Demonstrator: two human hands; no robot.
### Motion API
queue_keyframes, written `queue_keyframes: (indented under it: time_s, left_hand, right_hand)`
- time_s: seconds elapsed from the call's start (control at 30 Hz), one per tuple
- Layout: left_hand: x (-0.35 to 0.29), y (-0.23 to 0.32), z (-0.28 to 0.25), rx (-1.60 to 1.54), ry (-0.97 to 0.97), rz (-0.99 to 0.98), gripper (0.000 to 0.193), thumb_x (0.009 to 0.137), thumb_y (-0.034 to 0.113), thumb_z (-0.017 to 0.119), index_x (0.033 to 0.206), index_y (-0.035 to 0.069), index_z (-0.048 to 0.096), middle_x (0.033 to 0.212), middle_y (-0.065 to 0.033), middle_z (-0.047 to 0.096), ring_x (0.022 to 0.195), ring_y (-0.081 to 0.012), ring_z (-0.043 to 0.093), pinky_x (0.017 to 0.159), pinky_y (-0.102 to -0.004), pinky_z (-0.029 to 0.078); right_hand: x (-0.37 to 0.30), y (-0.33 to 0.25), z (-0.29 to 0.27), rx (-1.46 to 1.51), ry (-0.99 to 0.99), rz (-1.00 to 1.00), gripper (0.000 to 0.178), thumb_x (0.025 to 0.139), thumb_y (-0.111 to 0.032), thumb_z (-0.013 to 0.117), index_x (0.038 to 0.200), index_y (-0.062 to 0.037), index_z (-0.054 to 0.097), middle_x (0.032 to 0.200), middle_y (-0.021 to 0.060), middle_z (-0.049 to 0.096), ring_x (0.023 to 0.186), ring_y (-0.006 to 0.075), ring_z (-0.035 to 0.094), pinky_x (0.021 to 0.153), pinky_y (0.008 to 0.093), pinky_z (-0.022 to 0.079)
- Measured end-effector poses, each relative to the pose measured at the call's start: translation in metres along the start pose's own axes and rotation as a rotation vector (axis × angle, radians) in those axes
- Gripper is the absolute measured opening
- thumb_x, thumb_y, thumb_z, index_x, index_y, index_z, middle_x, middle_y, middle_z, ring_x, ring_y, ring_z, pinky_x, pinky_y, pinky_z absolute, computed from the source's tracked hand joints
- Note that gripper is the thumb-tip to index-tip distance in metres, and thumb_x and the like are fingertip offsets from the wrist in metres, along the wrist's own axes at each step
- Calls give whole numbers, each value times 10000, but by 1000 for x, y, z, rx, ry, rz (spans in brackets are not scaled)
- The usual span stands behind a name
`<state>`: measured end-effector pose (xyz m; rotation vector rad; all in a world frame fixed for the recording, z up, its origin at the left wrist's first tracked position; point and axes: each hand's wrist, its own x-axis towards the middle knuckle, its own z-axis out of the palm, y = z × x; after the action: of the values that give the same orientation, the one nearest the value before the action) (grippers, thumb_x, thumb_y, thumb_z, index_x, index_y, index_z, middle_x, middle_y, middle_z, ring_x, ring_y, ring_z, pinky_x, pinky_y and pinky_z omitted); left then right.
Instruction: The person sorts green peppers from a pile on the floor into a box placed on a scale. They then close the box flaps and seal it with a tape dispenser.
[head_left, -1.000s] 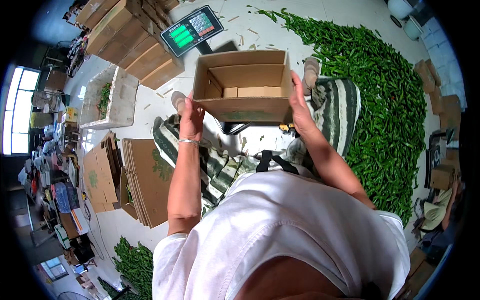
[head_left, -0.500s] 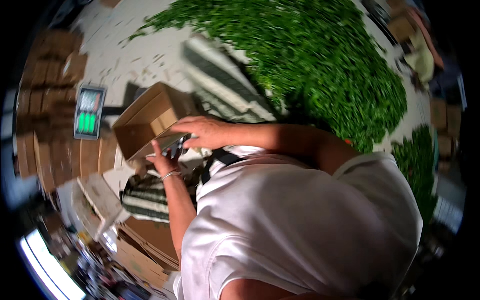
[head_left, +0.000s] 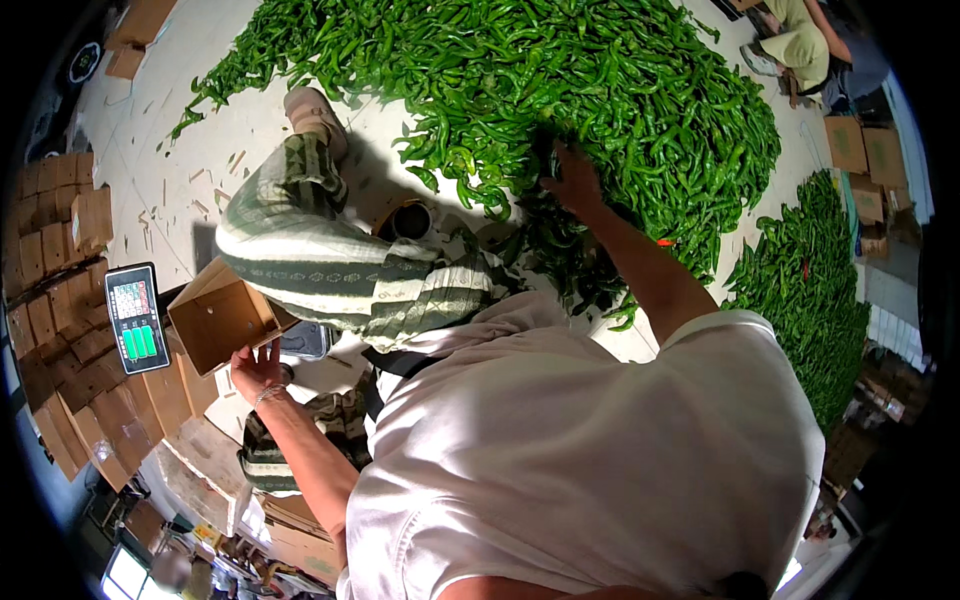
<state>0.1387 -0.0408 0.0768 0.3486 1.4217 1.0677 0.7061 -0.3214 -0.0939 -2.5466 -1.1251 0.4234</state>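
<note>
An open cardboard box (head_left: 212, 325) stands tilted at my left, its bare inner walls showing. My left hand (head_left: 258, 370) grips its near rim, the fingers curled over the edge. Far to the right of it, my right hand (head_left: 575, 182) reaches into a large heap of long green peppers (head_left: 620, 90). Its thumb and fingers are apart at the heap's near edge; the fingertips are partly lost in shadow, and no pepper shows in the hand.
Beside the box are a scale display (head_left: 137, 318) and a grey platform (head_left: 305, 340). Stacked cartons (head_left: 75, 330) stand at the left. My bent leg (head_left: 300, 250) lies beyond the box. A second pepper heap (head_left: 800, 290) and another person (head_left: 800, 45) are at the right.
My right hand has left the box and swung out to the pepper heap. The left hand stays at the box, which now appears farther left and lower in view.
</note>
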Motion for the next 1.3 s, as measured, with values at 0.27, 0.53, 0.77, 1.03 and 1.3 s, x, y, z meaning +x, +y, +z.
queue_keyframes:
  time_s: [0.27,0.53,0.77,1.03,1.3]
  left_hand:
    - [-8,7,7,35,28,-72,59,710,115,519,677,76,549,976,-121,634,997,-337,552,896,-603,398]
    - [-10,7,6,121,20,-65,130,685,155,559,794,98,600,965,-75,650,977,-319,575,831,-552,432]
    - [-12,12,-1,70,0,-69,85,692,122,546,761,96,587,916,-72,652,891,-280,594,754,-487,482]
    - [-25,11,20,114,-11,-56,71,734,139,522,746,111,586,838,-50,638,740,-223,580,718,-455,484]
    - [-19,10,-8,43,-83,-90,97,700,145,586,765,89,633,920,-84,674,852,-267,613,731,-409,487]
  right_hand:
    - [87,-37,-40,-248,-219,488,1051,688,-572,730,1465,-380,49,1535,134,-28,1380,455,13,852,670,380]
    - [76,-45,19,-354,-134,398,822,769,-193,721,1411,-354,234,1476,110,143,1334,442,154,807,508,522]
    - [92,-65,-34,-197,152,73,489,785,-103,660,1226,-268,528,1371,100,303,1242,397,331,763,490,539]
    - [191,-138,-13,-395,-483,79,845,705,-321,788,1384,-456,302,1530,90,41,1337,524,87,831,630,495]
    - [203,-157,2,-566,-561,178,879,680,-441,771,1401,-364,274,1495,123,115,1288,592,111,749,495,589]
